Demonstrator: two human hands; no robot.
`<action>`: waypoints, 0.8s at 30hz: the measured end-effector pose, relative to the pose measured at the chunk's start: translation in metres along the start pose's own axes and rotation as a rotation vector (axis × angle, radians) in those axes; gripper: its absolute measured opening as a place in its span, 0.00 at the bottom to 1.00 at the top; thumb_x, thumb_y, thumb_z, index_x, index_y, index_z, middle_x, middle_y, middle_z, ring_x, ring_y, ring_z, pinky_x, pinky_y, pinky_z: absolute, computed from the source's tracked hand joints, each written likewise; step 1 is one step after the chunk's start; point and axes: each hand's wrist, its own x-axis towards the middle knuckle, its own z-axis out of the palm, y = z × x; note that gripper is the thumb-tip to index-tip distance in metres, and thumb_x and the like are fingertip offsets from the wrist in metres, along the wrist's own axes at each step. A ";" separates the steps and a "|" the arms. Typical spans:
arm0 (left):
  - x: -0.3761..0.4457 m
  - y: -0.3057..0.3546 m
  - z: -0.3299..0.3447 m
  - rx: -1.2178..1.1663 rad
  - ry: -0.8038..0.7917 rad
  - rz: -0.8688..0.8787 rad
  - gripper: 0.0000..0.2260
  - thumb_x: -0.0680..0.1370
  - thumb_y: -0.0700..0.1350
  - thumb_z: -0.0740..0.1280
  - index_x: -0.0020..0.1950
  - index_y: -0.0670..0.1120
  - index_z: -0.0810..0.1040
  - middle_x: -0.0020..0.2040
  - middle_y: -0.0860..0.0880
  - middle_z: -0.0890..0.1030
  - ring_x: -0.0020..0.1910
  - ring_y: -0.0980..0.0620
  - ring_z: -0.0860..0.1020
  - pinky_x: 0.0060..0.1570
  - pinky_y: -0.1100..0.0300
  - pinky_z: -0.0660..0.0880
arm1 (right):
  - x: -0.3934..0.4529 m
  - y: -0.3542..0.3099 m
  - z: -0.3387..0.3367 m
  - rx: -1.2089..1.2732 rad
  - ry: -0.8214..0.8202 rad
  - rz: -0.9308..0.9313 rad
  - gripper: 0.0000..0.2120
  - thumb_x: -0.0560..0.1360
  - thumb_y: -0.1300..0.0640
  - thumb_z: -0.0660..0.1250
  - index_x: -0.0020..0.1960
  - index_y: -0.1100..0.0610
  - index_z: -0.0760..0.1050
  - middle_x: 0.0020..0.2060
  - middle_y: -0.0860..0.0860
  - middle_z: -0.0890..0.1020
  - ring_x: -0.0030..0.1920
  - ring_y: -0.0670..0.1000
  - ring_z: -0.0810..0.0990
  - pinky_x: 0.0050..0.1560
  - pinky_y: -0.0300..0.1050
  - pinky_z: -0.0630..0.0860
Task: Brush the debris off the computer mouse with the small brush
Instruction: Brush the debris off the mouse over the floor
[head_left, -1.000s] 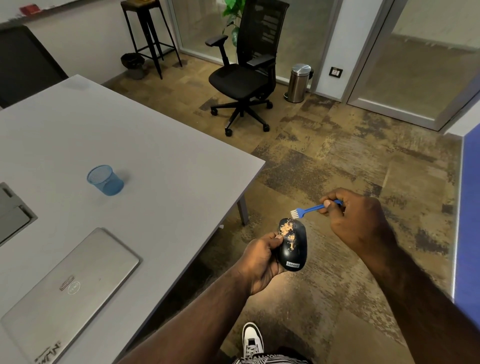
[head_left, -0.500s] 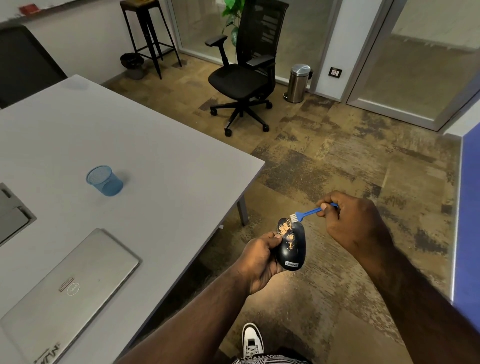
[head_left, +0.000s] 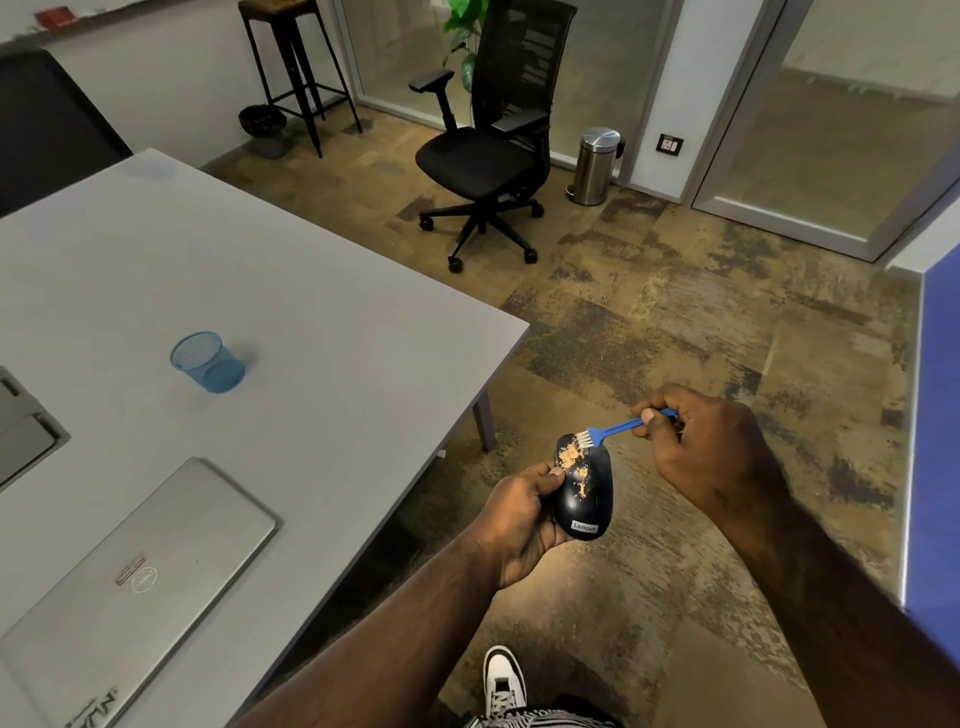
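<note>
My left hand grips a black computer mouse from its left side, holding it in the air over the floor, to the right of the table. Orange-tan debris lies on the mouse's front half. My right hand pinches the handle of a small blue brush. The brush's white bristles rest on the front tip of the mouse, just beside the debris.
A grey table fills the left, carrying a shut silver laptop and a blue mesh cup. A black office chair, a steel bin and a tall stool stand farther back. My white shoe is below.
My right hand has brought the brush down and left, from just above the mouse's front until the bristles touch it. The mouse and left hand have stayed nearly still.
</note>
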 end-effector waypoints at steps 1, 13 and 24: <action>0.000 0.000 0.000 -0.007 -0.002 -0.001 0.13 0.83 0.39 0.52 0.59 0.40 0.75 0.56 0.39 0.80 0.53 0.44 0.81 0.57 0.46 0.77 | 0.000 0.000 0.000 -0.010 -0.002 0.014 0.06 0.75 0.58 0.66 0.47 0.51 0.81 0.34 0.45 0.84 0.30 0.45 0.78 0.29 0.44 0.77; -0.007 0.005 0.001 -0.133 -0.108 -0.040 0.17 0.81 0.44 0.53 0.64 0.37 0.72 0.56 0.33 0.78 0.53 0.36 0.78 0.58 0.46 0.73 | -0.006 -0.001 -0.015 0.223 0.110 0.012 0.09 0.76 0.62 0.67 0.48 0.48 0.80 0.35 0.36 0.81 0.39 0.33 0.82 0.35 0.29 0.77; 0.000 0.001 0.001 -0.281 -0.075 -0.059 0.23 0.83 0.52 0.51 0.62 0.36 0.74 0.53 0.34 0.80 0.48 0.39 0.78 0.50 0.47 0.78 | -0.042 -0.004 -0.016 0.321 0.028 -0.099 0.10 0.75 0.62 0.68 0.48 0.47 0.80 0.39 0.36 0.84 0.38 0.39 0.84 0.35 0.44 0.82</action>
